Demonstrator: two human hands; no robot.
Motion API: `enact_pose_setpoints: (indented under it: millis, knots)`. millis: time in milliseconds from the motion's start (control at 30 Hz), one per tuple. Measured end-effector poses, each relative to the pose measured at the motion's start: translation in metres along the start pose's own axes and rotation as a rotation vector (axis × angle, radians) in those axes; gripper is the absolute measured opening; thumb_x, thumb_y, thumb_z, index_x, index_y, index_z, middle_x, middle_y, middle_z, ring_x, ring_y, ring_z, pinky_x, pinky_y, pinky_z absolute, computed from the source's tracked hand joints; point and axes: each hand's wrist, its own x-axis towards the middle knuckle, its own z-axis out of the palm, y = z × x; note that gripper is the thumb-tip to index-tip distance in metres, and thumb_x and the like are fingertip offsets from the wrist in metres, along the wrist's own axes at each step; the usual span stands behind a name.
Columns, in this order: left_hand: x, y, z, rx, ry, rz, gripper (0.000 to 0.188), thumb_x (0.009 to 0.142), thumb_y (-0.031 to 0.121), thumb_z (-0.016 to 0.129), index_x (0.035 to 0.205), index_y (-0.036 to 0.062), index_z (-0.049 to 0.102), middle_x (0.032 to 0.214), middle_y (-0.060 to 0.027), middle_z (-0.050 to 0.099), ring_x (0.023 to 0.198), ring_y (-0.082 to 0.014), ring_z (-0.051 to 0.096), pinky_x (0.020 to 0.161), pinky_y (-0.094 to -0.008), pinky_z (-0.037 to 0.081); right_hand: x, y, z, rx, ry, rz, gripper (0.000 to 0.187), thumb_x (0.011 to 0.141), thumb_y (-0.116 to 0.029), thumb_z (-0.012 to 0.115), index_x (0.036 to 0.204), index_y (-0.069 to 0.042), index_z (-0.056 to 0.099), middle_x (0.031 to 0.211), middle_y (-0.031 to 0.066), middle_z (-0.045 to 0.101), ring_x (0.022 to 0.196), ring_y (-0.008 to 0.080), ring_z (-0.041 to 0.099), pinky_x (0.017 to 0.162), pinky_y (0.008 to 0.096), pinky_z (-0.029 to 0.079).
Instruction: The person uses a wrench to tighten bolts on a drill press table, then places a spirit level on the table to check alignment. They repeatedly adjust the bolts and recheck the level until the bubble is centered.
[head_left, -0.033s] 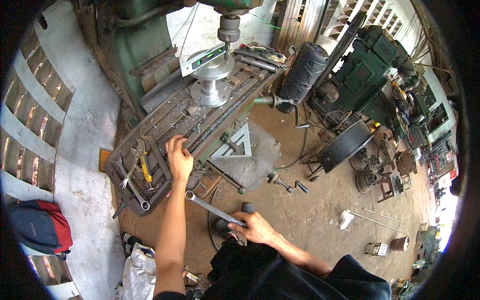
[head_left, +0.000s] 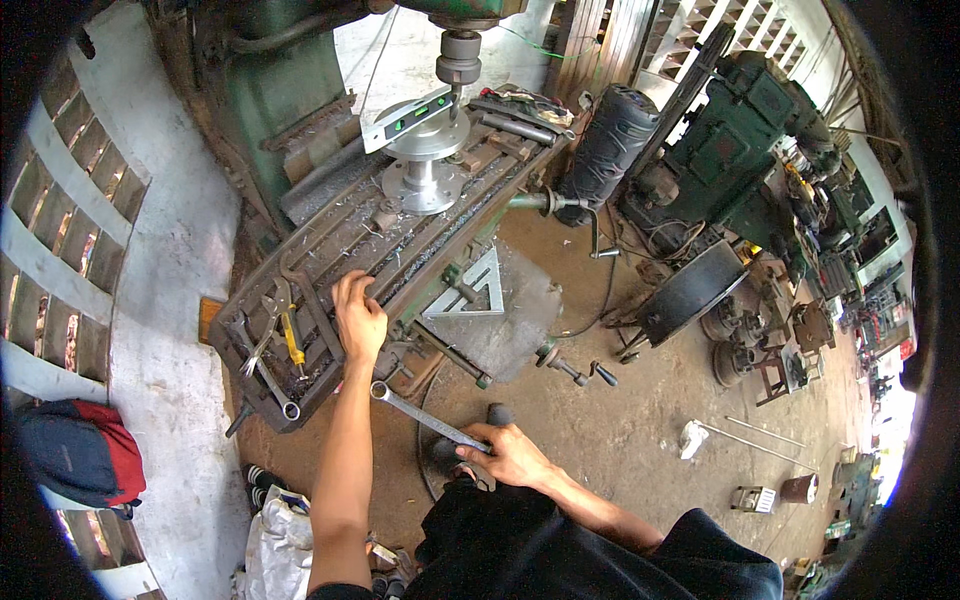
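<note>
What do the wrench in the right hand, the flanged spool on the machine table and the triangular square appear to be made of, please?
Wrench: probably steel, smooth and grey, judging by its metallic sheen. Flanged spool: bright bare metal, perhaps aluminium or steel, given its shiny highlights. Triangular square: likely pale satin metal, though its even light-grey look leaves plastic possible.

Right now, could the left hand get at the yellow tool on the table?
Probably yes: the left hand is close by at the edge of the table, and nothing seems to cover the yellow tool. A bent bar lies between, but reaching over it looks possible.
</note>
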Motion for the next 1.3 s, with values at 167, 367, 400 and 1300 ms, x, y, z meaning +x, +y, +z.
enact_pose_setpoints:
  millis: [167, 367, 400, 1300]
  knots:
    - [0.0, 0.001, 0.001, 0.015, 0.006, -0.011, 0.039, 0.068, -0.017, 0.052, 0.103, -0.002, 0.064, 0.118, -0.0156, 0.06, 0.113, -0.0375, 0.054, 0.095, -0.0459, 0.046, 0.009, 0.003, -0.014, -0.043, -0.044, -0.007, 0.038, 0.095, -0.036, 0.065, 0.113, -0.003, 0.068, 0.078, 0.0262, 0.067, 0.078, 0.0441, 0.067, 0.072, 0.049, 0.053]
    - [0.003, 0.004, 0.004, 0.084, 0.011, -0.032, 0.038, 0.069, -0.016, 0.052, 0.102, -0.0016, 0.065, 0.118, -0.0158, 0.061, 0.113, -0.038, 0.054, 0.096, -0.0463, 0.046, 0.019, 0.014, -0.042, -0.026, -0.096, -0.012, 0.038, 0.095, -0.036, 0.065, 0.114, -0.003, 0.068, 0.081, 0.0258, 0.068, 0.08, 0.0447, 0.066, 0.074, 0.05, 0.052]
    - [0.005, 0.004, 0.004, 0.103, 0.018, -0.037, 0.038, 0.069, -0.015, 0.052, 0.102, -0.0016, 0.065, 0.118, -0.016, 0.061, 0.113, -0.038, 0.054, 0.096, -0.0463, 0.046, 0.021, 0.017, -0.048, -0.033, -0.099, -0.033, 0.038, 0.095, -0.036, 0.065, 0.114, -0.003, 0.068, 0.082, 0.0259, 0.068, 0.08, 0.0446, 0.067, 0.074, 0.0501, 0.052]
    - [0.007, 0.01, 0.017, 0.431, 0.008, -0.161, 0.029, 0.074, -0.002, 0.054, 0.102, -0.0028, 0.064, 0.116, -0.0197, 0.061, 0.114, -0.0405, 0.054, 0.104, -0.0452, 0.042, 0.133, 0.153, -0.278, 0.218, -0.028, -0.021, 0.026, 0.096, -0.017, 0.067, 0.112, 0.003, 0.065, 0.076, 0.0082, 0.065, 0.071, 0.0152, 0.06, 0.065, 0.0305, 0.047]
